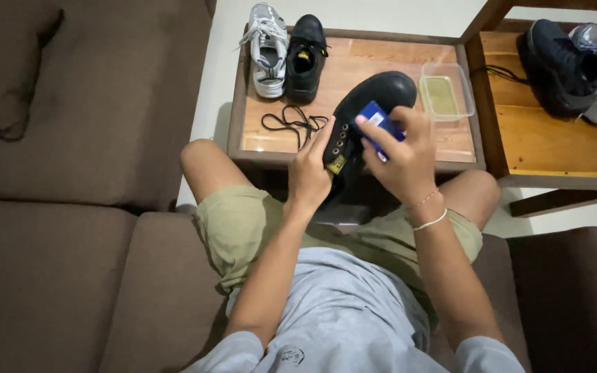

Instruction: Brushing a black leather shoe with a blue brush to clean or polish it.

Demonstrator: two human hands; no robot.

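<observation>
Right hand (403, 155): fingers closed around a small blue object (376, 117), pressed to the side of the black boot (367, 103). Left hand (309, 169): fingers wrapped on the boot's laceless eyelet edge, toe pointing away over the counter (409, 59). Beyond: loose black lace (291, 123), clear plastic container (447, 93), grey sneaker (269, 48), second black boot (305, 59).

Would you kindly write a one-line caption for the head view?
Seated on a sofa, left hand steadies a black boot while right hand holds a blue sponge against it.
</observation>
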